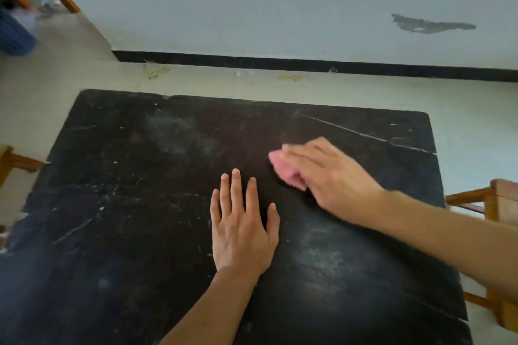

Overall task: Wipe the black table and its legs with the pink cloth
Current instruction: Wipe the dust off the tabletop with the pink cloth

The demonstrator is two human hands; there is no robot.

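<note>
The black table (126,190) fills the lower part of the view, its top scratched and dusty, with a long crack near the far right corner. My right hand (328,176) presses the pink cloth (283,169) flat against the tabletop right of centre; only the cloth's left edge shows from under the fingers. My left hand (242,224) lies flat on the table just left of it, fingers straight and spread, holding nothing. The table's legs are hidden below the top.
A pale wall with a black skirting strip (280,63) runs behind the table. Wooden chair parts stand at the right (496,204) and at the left edge (14,162). A blue object (14,33) and wooden rails sit at the top left.
</note>
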